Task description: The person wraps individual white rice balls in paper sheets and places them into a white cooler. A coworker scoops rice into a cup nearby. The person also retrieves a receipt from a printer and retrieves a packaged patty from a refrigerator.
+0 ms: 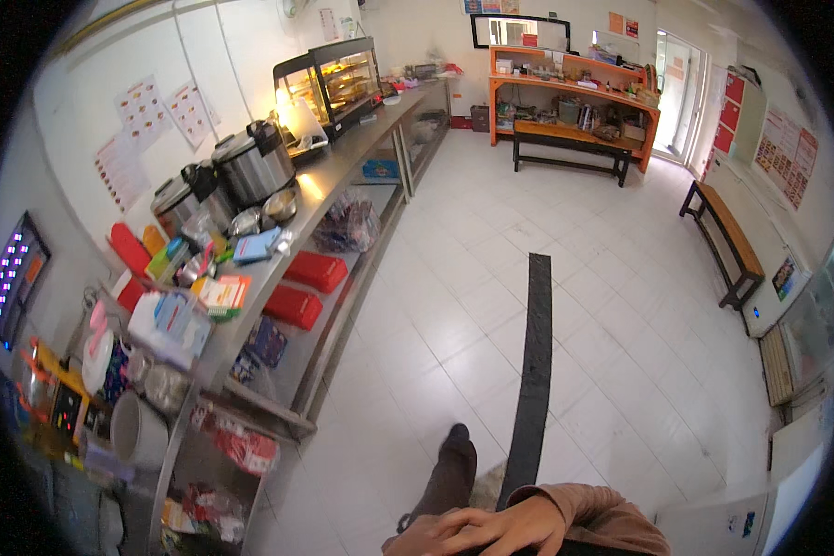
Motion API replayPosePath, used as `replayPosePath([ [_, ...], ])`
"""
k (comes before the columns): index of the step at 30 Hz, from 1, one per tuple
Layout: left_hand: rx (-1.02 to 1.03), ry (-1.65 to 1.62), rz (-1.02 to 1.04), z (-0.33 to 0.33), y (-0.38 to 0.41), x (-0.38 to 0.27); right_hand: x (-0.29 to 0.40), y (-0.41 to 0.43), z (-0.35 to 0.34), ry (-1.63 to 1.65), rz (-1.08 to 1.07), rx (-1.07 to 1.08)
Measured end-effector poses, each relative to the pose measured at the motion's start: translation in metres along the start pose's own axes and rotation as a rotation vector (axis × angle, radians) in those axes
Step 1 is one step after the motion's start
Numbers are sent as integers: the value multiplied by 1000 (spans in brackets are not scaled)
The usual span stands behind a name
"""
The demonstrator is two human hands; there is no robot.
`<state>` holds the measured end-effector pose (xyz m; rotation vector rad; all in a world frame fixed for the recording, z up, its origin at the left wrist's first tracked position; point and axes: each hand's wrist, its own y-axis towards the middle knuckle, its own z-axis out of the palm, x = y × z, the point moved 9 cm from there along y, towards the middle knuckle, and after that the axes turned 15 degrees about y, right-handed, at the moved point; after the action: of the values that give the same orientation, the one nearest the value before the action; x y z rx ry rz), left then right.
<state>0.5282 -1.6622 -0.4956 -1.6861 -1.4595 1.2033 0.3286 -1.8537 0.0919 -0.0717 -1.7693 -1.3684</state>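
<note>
My right hand (511, 525), in a brown sleeve (587, 511), lies at the bottom edge with its fingers over my left hand (417, 535). Only part of the left hand shows, and the palms of both are hidden. A dark thing edges into view beneath the right hand, too little of it to name. Below me, one leg in dark trousers (452, 479) ends in a dark shoe (456, 436) on the white tiled floor (417, 347). A long black strip (535, 347) runs along the floor ahead of my hands.
Along the left stands a steel counter (247, 326) with large cookers (254, 163), bowls, and a lit food warmer (347, 76). Red boxes (295, 306) sit on its lower shelf. Benches (570, 142) (726, 243) stand by an orange shelf unit (570, 80) and a white chest freezer (757, 250).
</note>
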Motion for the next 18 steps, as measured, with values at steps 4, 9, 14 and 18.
replayPosePath([
  [4,-27,-63,15,-55,62,-136,14,-15,-132,-94,142,90],
  [9,-172,-206,308,-157,140,-397,38,-45,-278,34,191,-34],
  [14,-335,-82,815,-217,188,-701,64,-51,-416,-8,-43,-79],
  [18,-254,128,808,-186,210,-826,84,-69,-546,-99,-179,-31],
])
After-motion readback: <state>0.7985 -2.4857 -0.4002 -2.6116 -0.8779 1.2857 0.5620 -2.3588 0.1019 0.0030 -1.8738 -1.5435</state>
